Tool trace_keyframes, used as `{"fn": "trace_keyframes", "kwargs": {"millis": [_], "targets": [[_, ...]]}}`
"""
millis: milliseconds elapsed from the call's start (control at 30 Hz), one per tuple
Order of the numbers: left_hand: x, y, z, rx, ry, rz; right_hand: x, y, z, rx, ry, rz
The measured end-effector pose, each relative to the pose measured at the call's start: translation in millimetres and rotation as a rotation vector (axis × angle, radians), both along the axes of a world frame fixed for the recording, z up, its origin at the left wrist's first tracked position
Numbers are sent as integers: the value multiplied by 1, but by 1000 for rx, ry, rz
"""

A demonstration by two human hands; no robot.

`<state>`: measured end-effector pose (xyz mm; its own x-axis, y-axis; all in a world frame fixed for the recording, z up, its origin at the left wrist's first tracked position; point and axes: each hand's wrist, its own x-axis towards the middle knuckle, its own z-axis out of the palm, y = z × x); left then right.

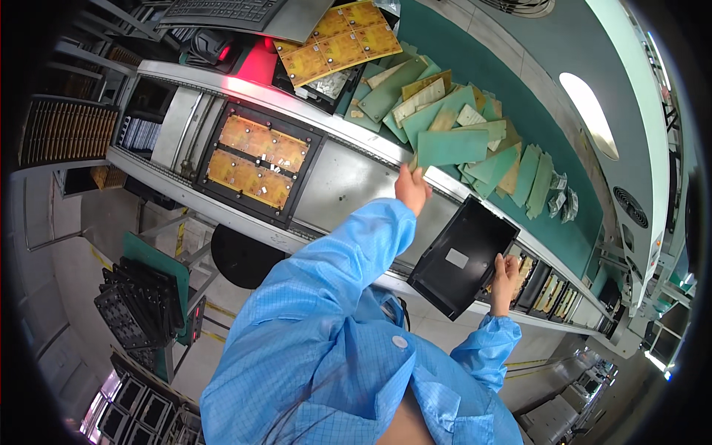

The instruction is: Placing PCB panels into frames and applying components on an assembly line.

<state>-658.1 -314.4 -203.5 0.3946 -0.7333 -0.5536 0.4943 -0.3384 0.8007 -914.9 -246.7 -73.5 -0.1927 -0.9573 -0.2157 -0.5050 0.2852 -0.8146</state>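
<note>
Right hand (504, 282) holds black tray (475, 239), long axis slanting up rightward

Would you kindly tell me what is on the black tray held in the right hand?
A pale rectangle shows on the black tray; its edge under the right hand is covered.

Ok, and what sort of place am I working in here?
Probably an electronics assembly floor: yellow-orange rectangular panels that look like circuit boards sit in a black square frame on a long grey metal conveyor, and you're wearing a blue grid-patterned smock.
</note>
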Motion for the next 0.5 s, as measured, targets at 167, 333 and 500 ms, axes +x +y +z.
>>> {"fn": "trace_keyframes", "kwargs": {"millis": [167,333,500], "targets": [[28,-61,28,-139,-161,-12,14,8,12,55,-8,-11],[15,-66,26,-12,27,-9,14,12,14,64,9,24],[24,-21,28,11,215,-67,49,-1,33,117,-39,16]]}}
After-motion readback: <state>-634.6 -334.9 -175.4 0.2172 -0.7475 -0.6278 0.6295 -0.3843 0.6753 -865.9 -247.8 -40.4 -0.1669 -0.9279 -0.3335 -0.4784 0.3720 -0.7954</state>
